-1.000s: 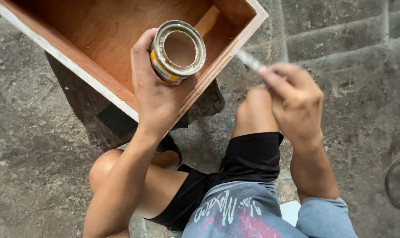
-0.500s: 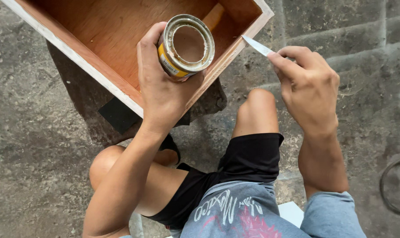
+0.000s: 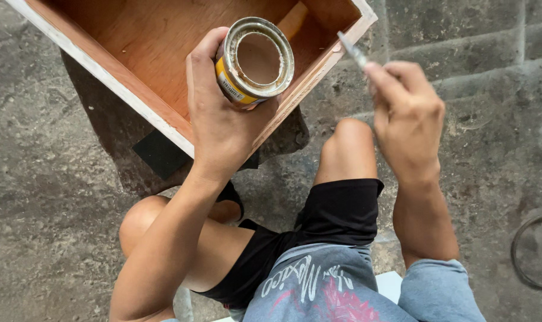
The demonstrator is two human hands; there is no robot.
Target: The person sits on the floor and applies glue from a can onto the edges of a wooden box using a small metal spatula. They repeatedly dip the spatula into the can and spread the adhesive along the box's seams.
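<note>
Metal tin (image 3: 254,62) gripped in left hand (image 3: 220,119) over wooden box (image 3: 133,48), right hand (image 3: 408,116) pinching brush handle (image 3: 352,50)

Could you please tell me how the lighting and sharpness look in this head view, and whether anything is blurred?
Head view: soft, even daylight with no hard shadows and no glare; the left hand and its open tin can are sharp, as is the wooden box; the right hand is slightly motion-blurred, and the thin tool it holds is smeared, so its kind is unclear.
</note>
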